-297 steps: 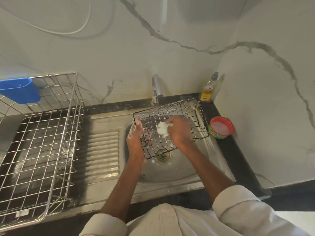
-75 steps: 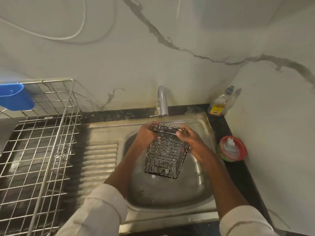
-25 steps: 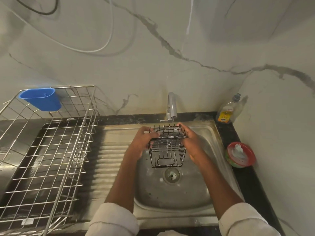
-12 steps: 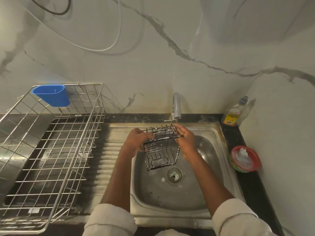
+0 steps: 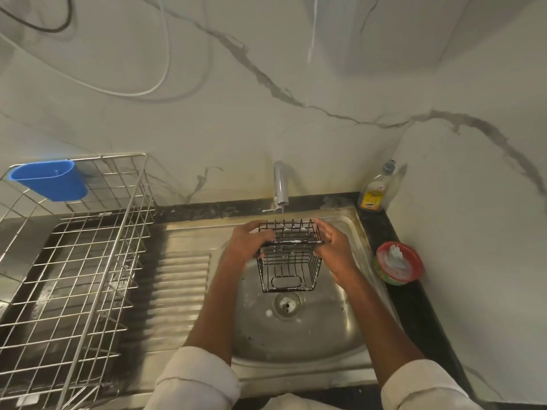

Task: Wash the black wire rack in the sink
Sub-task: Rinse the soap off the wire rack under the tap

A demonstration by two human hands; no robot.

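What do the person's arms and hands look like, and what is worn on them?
Both arms are bare from the wrist to above the elbow. Each ends in a pale cream sleeve, the left sleeve and the right sleeve, pushed up with a folded cuff. The left hand and right hand wear no gloves; no rings, watch or bracelet can be seen.

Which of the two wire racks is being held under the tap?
The small black wire rack, gripped by the left hand and right hand over the sink. The large silver dish rack sits untouched.
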